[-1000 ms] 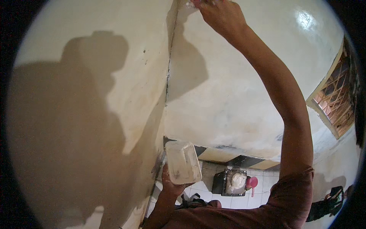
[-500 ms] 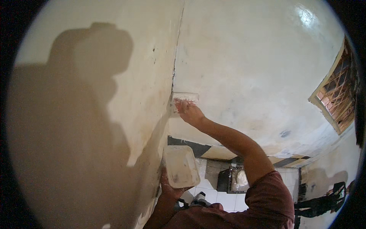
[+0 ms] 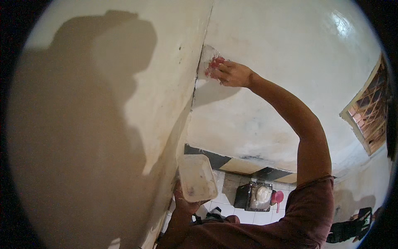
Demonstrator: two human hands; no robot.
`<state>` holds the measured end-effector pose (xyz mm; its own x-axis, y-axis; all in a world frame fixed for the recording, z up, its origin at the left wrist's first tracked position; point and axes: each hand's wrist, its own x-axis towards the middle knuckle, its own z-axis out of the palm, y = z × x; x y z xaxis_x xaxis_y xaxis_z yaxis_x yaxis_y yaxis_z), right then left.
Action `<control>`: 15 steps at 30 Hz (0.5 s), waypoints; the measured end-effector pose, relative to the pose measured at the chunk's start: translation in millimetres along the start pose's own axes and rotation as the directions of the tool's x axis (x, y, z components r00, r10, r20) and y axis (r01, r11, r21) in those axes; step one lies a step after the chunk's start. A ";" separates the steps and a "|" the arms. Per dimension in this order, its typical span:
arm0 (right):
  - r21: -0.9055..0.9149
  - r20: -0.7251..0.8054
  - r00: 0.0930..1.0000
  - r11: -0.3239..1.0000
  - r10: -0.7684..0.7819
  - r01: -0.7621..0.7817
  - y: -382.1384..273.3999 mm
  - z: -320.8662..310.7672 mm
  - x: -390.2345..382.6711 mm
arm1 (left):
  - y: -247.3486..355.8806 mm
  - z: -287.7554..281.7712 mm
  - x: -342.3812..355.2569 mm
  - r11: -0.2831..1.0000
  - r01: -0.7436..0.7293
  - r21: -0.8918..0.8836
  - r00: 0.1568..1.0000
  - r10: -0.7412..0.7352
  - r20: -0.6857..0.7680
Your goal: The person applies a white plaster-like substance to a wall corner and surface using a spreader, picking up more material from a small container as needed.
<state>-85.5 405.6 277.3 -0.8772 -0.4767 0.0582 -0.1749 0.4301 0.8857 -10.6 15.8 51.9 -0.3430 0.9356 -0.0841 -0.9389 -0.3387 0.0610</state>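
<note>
My right hand (image 3: 236,74) is raised to the wall (image 3: 265,99) close to the corner. Its fingers are closed around a putty spreader (image 3: 215,64), whose red grip is smeared with pale filler. The spreader's blade lies at the wall beside the dark crack that runs down the corner. Low down near the left wall, my left hand (image 3: 185,203) supports a whitish rectangular plastic tub (image 3: 195,172) from below and the side. The tub's inside is streaked with pale residue. Most of the left fingers are hidden beneath it.
On the white tiled floor stands a dark box (image 3: 242,197) with a mound of white paste (image 3: 263,194) on top. A pink dipper (image 3: 277,197) is beside it. A window opening with a grille (image 3: 369,110) is at the right. My shadow covers the left wall (image 3: 166,83).
My right hand has moved up along the corner with the spreader, which is now tilted differently. The pink dipper has come into sight. My left hand and the tub have barely moved.
</note>
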 end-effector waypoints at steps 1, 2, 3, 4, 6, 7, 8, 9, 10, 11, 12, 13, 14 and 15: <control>-0.009 0.139 0.990 1.000 0.020 -0.019 2.8 1.0 3.6 | 0.9 8.5 -0.4 1.000 0.003 0.020 0.999 -0.002 -0.043; 0.073 0.128 0.990 0.995 0.058 -0.068 6.0 1.6 2.1 | 1.5 18.3 0.0 0.999 0.009 0.039 0.996 -0.005 -0.084; 0.072 0.122 0.991 0.995 0.055 -0.064 5.6 1.9 -1.2 | 1.5 26.5 -1.0 0.999 0.002 0.039 0.997 0.002 -0.083; 0.116 0.091 0.993 0.990 0.071 -0.082 1.9 3.9 -18.1 | -2.5 31.6 0.7 0.884 -0.099 0.457 0.990 0.132 -0.040; 0.145 0.022 0.993 0.983 0.112 -0.114 -7.6 -0.9 -68.0 | -5.6 29.6 2.3 0.591 -0.182 0.786 0.972 0.228 0.053; 0.123 -0.024 0.991 0.984 0.130 -0.126 -12.1 -11.6 -103.0 | -4.2 27.2 3.7 0.866 -0.119 0.486 0.991 0.137 -0.001; 0.133 0.007 0.988 0.979 0.154 -0.154 -13.2 -29.6 -133.0 | -5.5 25.0 6.3 0.995 -0.026 0.101 1.000 0.027 -0.009; 0.141 0.038 0.984 0.973 0.177 -0.180 -11.0 -53.7 -154.6 | -7.4 22.2 7.3 0.995 -0.031 0.097 1.000 0.031 -0.002; 0.141 0.078 0.963 0.953 0.259 -0.268 -4.6 -80.8 -166.6 | -8.7 19.2 11.4 0.998 0.054 -0.014 0.999 -0.053 0.010; 0.136 0.118 0.932 0.925 0.342 -0.356 9.4 -108.7 -171.8 | -11.0 19.3 18.0 0.982 0.142 -0.120 0.990 -0.139 0.033; 0.221 0.121 0.859 0.830 0.498 -0.512 30.5 -135.6 -157.7 | -13.6 24.2 21.3 0.982 0.145 -0.119 0.989 -0.141 0.039; 0.319 0.138 0.756 0.694 0.640 -0.646 49.7 -155.8 -132.5 | -13.7 30.4 19.6 0.989 0.049 0.139 0.997 -0.057 0.056; 0.146 0.064 0.748 0.735 0.661 -0.662 69.8 -171.8 -106.2 | -14.0 30.7 17.4 0.962 0.005 0.273 0.997 -0.025 0.071; -0.039 -0.011 0.745 0.744 0.667 -0.667 95.7 -176.6 -86.4 | -13.9 31.3 14.9 0.917 -0.043 0.397 0.996 0.007 0.091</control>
<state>52.6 352.4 438.4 -0.7655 -0.0766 0.6389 0.4719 0.6082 0.6383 -1.7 37.6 81.0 -0.3457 0.9383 0.0068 -0.8346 -0.3108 0.4547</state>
